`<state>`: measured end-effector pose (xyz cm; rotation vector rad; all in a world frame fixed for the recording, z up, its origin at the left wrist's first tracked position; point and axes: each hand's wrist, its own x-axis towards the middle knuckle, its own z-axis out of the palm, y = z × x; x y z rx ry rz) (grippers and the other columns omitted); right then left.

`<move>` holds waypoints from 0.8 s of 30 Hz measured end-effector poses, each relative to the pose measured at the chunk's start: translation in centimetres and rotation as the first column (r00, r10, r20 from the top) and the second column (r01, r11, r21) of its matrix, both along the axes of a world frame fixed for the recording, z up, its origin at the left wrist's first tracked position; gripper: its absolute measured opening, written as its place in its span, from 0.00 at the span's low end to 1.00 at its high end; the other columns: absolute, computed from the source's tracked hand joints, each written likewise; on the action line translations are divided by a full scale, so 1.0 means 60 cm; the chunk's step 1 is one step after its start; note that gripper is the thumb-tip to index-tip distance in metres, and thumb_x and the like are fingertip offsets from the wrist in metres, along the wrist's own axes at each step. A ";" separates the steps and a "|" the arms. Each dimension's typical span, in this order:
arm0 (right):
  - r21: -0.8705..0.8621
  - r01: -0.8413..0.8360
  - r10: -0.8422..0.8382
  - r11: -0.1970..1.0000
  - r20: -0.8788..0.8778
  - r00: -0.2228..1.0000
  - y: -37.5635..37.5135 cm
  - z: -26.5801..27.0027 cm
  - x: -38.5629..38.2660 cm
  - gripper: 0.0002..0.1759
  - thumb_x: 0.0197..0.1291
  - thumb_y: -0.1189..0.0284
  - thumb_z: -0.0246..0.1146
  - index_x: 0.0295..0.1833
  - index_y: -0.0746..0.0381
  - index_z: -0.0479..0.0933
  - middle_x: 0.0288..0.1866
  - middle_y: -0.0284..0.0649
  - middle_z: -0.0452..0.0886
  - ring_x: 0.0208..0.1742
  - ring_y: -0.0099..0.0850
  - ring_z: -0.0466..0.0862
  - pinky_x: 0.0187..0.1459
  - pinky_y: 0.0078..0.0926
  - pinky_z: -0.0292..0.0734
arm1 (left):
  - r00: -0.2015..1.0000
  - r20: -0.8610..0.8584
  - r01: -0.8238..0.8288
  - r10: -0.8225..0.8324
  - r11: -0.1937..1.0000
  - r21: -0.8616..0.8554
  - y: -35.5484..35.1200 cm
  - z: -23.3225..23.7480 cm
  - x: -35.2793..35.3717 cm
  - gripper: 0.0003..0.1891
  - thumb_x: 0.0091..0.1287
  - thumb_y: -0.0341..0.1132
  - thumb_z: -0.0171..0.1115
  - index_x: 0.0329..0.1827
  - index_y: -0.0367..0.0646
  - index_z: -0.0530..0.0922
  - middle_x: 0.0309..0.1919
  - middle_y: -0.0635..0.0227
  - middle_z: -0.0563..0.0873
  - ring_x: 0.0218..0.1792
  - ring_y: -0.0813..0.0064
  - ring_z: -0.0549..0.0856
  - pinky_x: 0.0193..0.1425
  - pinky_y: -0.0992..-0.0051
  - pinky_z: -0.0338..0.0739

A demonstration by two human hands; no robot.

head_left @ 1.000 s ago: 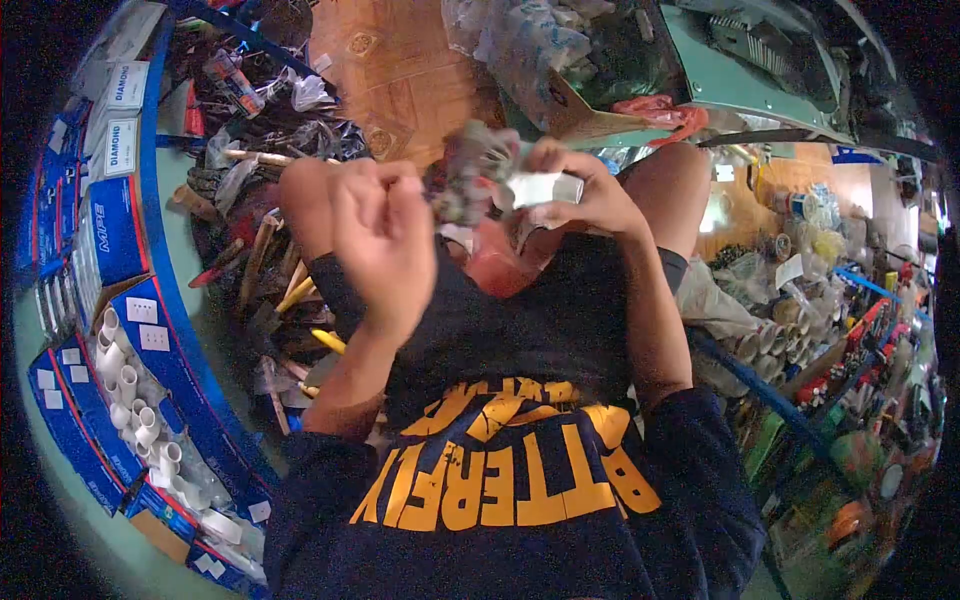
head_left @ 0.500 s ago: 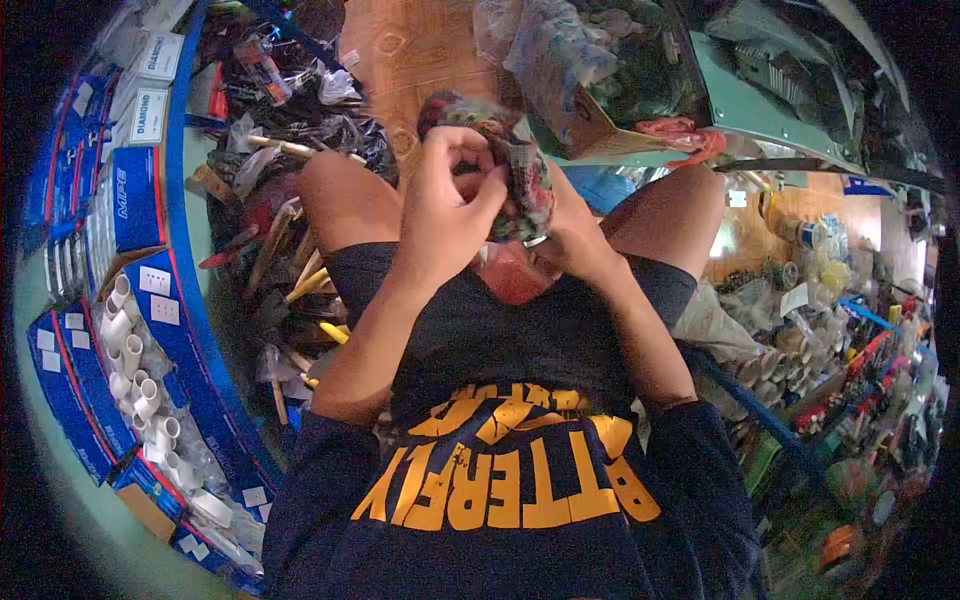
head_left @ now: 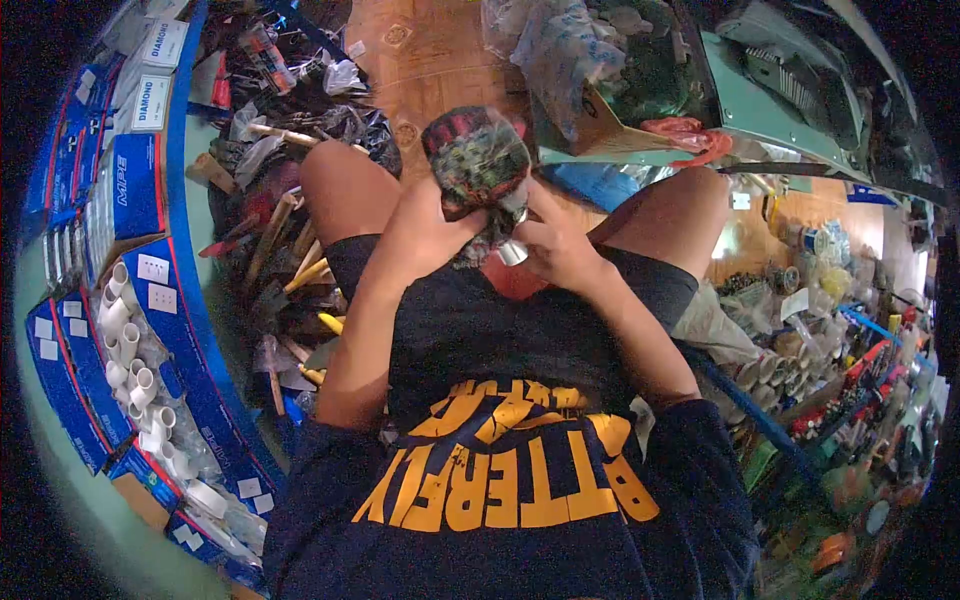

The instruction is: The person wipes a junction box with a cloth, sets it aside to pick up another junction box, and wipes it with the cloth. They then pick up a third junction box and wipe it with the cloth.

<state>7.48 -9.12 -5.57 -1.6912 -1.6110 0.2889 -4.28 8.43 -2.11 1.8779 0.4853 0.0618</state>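
Note:
Between my knees, a rounded bundle [head_left: 478, 160] of dark, patterned, fuzzy material in grey, green and red is held up in front of me. My left hand [head_left: 436, 232] is wrapped round its lower left side, the thumb pressed against it. On the right, the fingers of my right hand [head_left: 558, 238] are closed on the lower end of the bundle, beside a shiny silver piece [head_left: 513, 252]. A reddish rounded thing [head_left: 515, 278] lies in my lap just below, partly hidden by the hands.
Blue boxes [head_left: 136, 190] and white pipe fittings [head_left: 143, 388] line the left side. Sticks and wrapped goods [head_left: 285, 235] lie by my left knee. A cardboard box [head_left: 600, 128] with plastic bags stands ahead right. Packed goods [head_left: 790, 370] fill the right.
The bundle has turned and now shows its broad rounded side, above the hands. My left hand has moved down from its upper part to its lower side. The silver piece shows more.

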 end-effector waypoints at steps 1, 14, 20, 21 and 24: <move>0.000 0.006 -0.006 1.000 -0.062 0.998 0.002 -0.004 -0.002 0.17 0.50 0.79 0.61 0.49 0.61 0.79 0.59 0.51 0.72 0.58 0.50 0.77 0.54 0.37 0.77 | 0.999 0.021 -0.026 0.025 0.998 0.062 -0.004 -0.006 -0.002 0.21 0.58 0.29 0.68 0.55 0.37 0.76 0.45 0.53 0.85 0.51 0.57 0.84 0.57 0.65 0.75; -0.256 0.041 -0.093 0.966 -0.193 0.977 0.003 -0.021 -0.001 0.14 0.54 0.79 0.59 0.48 0.60 0.77 0.63 0.52 0.70 0.56 0.55 0.78 0.52 0.43 0.77 | 0.990 -0.115 -0.047 0.084 0.956 0.288 -0.026 0.010 -0.013 0.11 0.66 0.31 0.57 0.36 0.28 0.76 0.33 0.38 0.81 0.40 0.37 0.80 0.43 0.50 0.73; 0.046 0.009 0.031 0.999 -0.805 0.592 0.024 -0.008 -0.002 0.41 0.53 0.70 0.72 0.70 0.61 0.59 0.70 0.48 0.66 0.66 0.41 0.75 0.64 0.39 0.72 | 0.974 -0.130 -0.109 0.186 0.886 0.450 -0.033 -0.006 -0.022 0.17 0.68 0.37 0.57 0.25 0.29 0.79 0.24 0.40 0.80 0.31 0.41 0.82 0.37 0.51 0.75; -0.027 -0.055 0.012 0.998 -0.794 0.608 0.021 -0.005 0.011 0.54 0.50 0.63 0.76 0.75 0.59 0.50 0.73 0.45 0.63 0.70 0.38 0.69 0.69 0.41 0.66 | 0.971 -0.141 -0.095 0.195 0.849 0.519 -0.035 -0.003 -0.021 0.19 0.68 0.38 0.58 0.23 0.31 0.80 0.22 0.42 0.81 0.29 0.43 0.83 0.34 0.52 0.76; 0.082 -0.329 0.175 0.941 -0.949 0.264 0.006 -0.040 0.012 0.51 0.53 0.57 0.74 0.74 0.61 0.53 0.73 0.42 0.62 0.68 0.38 0.71 0.69 0.39 0.67 | 0.987 -0.108 -0.018 0.120 0.749 0.662 -0.039 -0.013 -0.023 0.21 0.68 0.41 0.58 0.20 0.35 0.81 0.20 0.45 0.82 0.25 0.47 0.84 0.31 0.54 0.78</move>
